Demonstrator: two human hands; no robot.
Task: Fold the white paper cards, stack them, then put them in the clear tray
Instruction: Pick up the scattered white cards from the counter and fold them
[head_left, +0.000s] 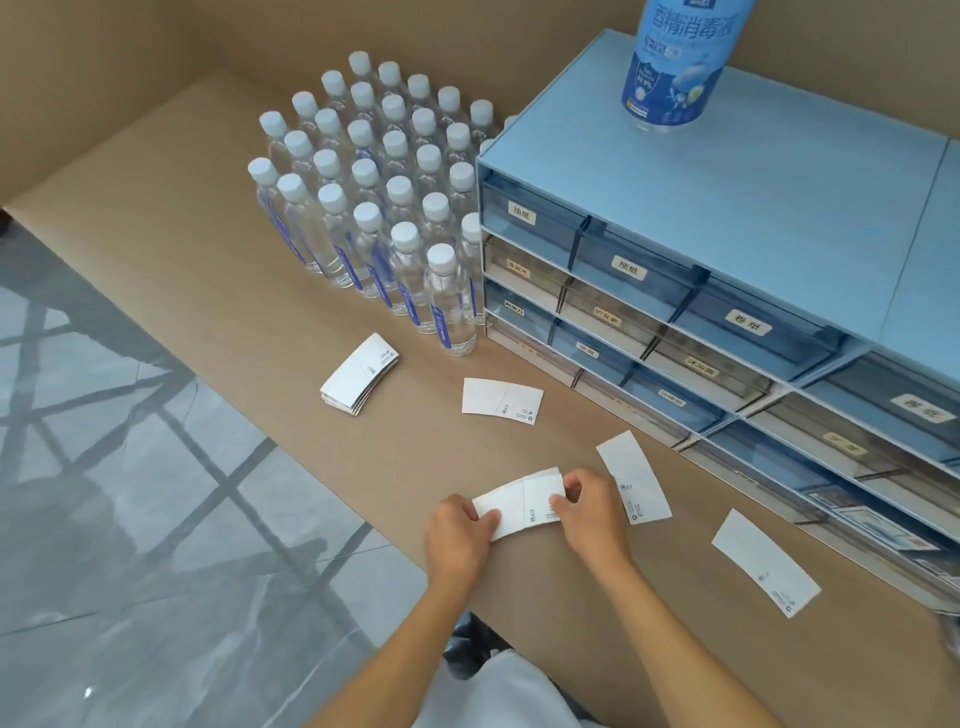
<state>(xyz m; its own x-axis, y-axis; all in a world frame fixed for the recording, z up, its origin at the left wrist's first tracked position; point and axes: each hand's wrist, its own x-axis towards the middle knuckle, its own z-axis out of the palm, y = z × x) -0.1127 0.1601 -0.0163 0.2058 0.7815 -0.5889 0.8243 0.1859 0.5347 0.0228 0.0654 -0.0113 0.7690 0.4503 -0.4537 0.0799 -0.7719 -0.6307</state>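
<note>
I hold one white paper card (524, 501) just above the brown table, near its front edge. My left hand (457, 535) pinches its left end and my right hand (592, 512) pinches its right end. A stack of white cards (358, 374) lies further back to the left. Three single cards lie flat: one in the middle (501, 397), one right of my right hand (634, 478), one at the far right (763, 564). I cannot make out a clear tray.
Several rows of small clear water bottles (384, 208) with white caps stand at the back. A blue drawer cabinet (727, 208) with labelled drawers fills the right side, with a blue-white canister (675, 62) on top. The table's front edge (311, 457) drops to a grey tiled floor.
</note>
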